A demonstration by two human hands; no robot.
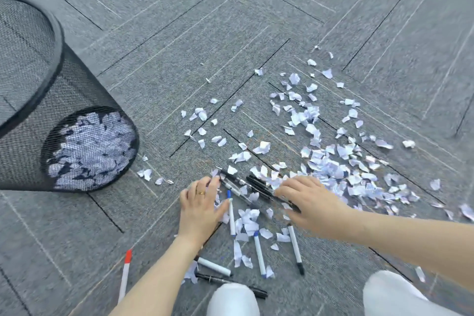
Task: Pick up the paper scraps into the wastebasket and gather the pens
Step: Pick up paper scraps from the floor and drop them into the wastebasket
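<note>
Many white paper scraps (333, 167) are strewn over the grey carpet, thickest to the right of my hands. A bunch of black and clear pens (246, 183) lies between my hands. My left hand (200, 205), with a ring, rests flat with spread fingers at the bunch's left end. My right hand (307, 200) lies over its right end, fingers touching the black pens. White markers lie nearer me: two blue-capped markers (259, 254), a black-tipped marker (295, 249), and a red-capped marker (125, 272) off to the left. The black mesh wastebasket (77, 90) stands at left with scraps in its bottom.
Another white marker (214, 266) and a black pen (230, 282) lie under my left forearm by my knees (232, 300) in white trousers. A few stray scraps (147, 174) sit beside the basket's base. Bare carpet (230, 7) stretches beyond the scraps.
</note>
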